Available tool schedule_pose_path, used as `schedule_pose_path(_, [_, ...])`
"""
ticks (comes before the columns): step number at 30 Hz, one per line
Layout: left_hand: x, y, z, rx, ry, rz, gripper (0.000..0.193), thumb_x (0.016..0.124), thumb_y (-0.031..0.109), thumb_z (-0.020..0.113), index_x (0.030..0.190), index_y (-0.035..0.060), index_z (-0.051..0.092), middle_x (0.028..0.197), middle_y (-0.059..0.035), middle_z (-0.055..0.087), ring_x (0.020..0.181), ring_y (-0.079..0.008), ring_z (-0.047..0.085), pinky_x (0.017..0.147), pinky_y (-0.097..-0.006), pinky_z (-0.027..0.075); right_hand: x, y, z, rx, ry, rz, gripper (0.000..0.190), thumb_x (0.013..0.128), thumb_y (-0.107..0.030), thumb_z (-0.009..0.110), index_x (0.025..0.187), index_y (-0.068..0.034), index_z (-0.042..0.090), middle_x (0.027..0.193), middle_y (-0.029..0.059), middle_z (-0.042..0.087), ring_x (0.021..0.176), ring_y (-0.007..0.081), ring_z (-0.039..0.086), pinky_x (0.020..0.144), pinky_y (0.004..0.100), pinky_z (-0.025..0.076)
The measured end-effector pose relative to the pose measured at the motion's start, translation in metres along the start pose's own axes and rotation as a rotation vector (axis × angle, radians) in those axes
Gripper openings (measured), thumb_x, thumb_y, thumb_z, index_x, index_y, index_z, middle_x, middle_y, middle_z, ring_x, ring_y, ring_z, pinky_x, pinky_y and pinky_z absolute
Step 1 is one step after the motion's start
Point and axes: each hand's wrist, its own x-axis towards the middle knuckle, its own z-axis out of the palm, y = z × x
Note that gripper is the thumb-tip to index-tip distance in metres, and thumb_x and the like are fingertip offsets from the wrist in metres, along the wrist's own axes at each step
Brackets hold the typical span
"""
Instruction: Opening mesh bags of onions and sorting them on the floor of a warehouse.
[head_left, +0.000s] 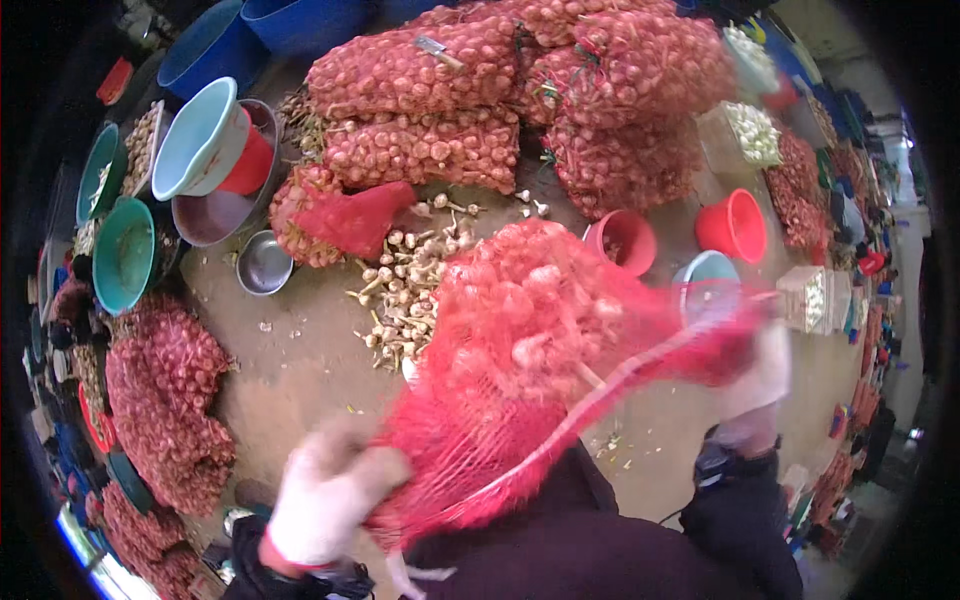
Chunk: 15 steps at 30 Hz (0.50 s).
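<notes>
A red mesh sack (525, 322) part-filled with garlic bulbs spreads in front of me, its open mouth edged by a pale hem. My left hand (330, 487), in a white glove, grips the lower left corner of the mouth. At the right, my gloved right hand (757, 367) holds the opposite corner, stretching the mesh sideways; it is blurred. Loose garlic bulbs with stems (405, 292) lie on the floor just beyond the sack's left side, and the sack hides part of that pile.
Full garlic sacks (420, 142) are stacked ahead, with a cleaver-like tool (439, 52) on top. A smaller sack (307, 217) leans before them. Red buckets (731, 225) stand right; a metal bowl (265, 262), green basin (124, 255) and light-blue tub (199, 139) stand left. Another garlic sack (165, 405) lies left.
</notes>
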Motion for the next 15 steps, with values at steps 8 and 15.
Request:
schedule_pose_path(8, [0.055, -0.135, -0.01, 0.148, -0.135, -0.256, 0.025, 0.087, 0.015, 0.06, 0.103, -0.0037, 0.055, 0.084, -0.0039, 0.059, 0.071, -0.01, 0.055, 0.065, -0.0242, 0.046, -0.06, 0.114, -0.046, -0.107, 0.148, 0.388, 0.015, 0.086, -0.004, 0.057, 0.101, -0.002, 0.06, 0.091, 0.0064, 0.063, 0.079, 0.0179, 0.063, 0.072, 0.0338, 0.052])
schedule_pose_path(15, [0.065, -0.166, 0.027, 0.235, -0.119, -0.234, 0.019, 0.088, 0.017, 0.06, 0.095, -0.0012, 0.057, 0.079, -0.0013, 0.057, 0.068, -0.0073, 0.052, 0.061, -0.0236, 0.044, -0.042, 0.14, -0.063, -0.03, 0.189, 0.574, 0.02, 0.083, -0.003, 0.058, 0.102, -0.001, 0.06, 0.09, 0.0059, 0.062, 0.082, 0.0169, 0.062, 0.074, 0.0321, 0.051])
